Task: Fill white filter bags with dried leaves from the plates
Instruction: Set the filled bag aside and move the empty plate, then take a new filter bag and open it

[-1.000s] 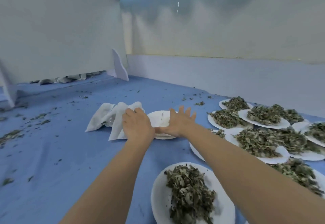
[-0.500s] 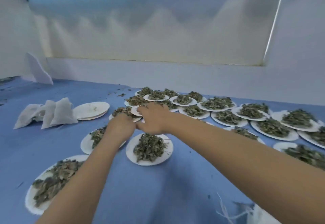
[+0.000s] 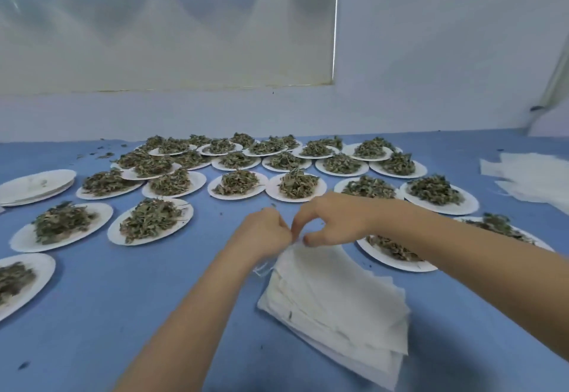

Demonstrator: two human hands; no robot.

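Note:
A stack of flat white filter bags (image 3: 335, 305) lies on the blue table in front of me. My left hand (image 3: 261, 231) and my right hand (image 3: 332, 222) meet at the stack's far corner, and their fingertips pinch the top bag's edge with its loose strings. Several white plates heaped with dried leaves (image 3: 151, 220) spread across the table beyond my hands. One such plate (image 3: 394, 256) lies partly under my right forearm.
A stack of empty white plates (image 3: 34, 186) sits at the far left. More white filter bags (image 3: 529, 176) lie spread at the far right. A white wall closes the table's far side. Leaf crumbs dot the blue cloth.
The view has swung right from the filled bags and empty plates. Both hands came off the plates and moved down to the stack of filter bags, pinching its top corner.

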